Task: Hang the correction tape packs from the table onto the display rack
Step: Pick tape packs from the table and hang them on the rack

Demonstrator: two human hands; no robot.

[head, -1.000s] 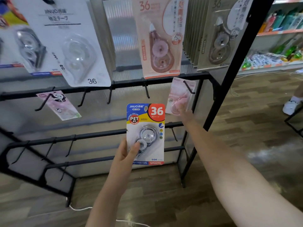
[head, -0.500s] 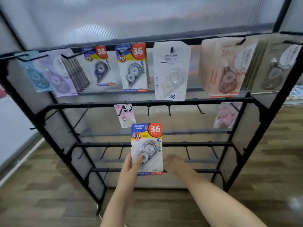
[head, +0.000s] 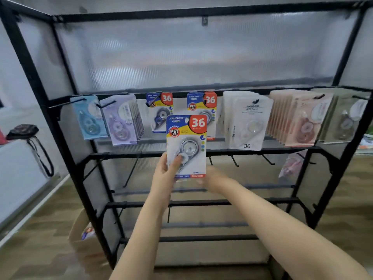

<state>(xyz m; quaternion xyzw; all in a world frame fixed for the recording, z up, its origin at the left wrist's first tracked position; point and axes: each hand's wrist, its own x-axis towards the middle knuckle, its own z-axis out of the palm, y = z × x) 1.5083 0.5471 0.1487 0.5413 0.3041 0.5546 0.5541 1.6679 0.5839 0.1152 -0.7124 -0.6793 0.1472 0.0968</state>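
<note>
Black display rack (head: 66, 138), wood floor; top rail hung with packs. Left hand (head: 164, 174) grips correction tape pack (head: 186, 146), upright before the rack's middle. Right hand (head: 214, 177) at pack's lower edge, blurred; grip unclear.

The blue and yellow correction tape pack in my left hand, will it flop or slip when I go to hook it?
The blue and yellow pack is likely fairly stiff: gripped low by the left hand, its card stands upright without bending. Probably light, since a thumb-and-finger grip carries it. The clear blister looks glossy, so perhaps slippery.
</note>
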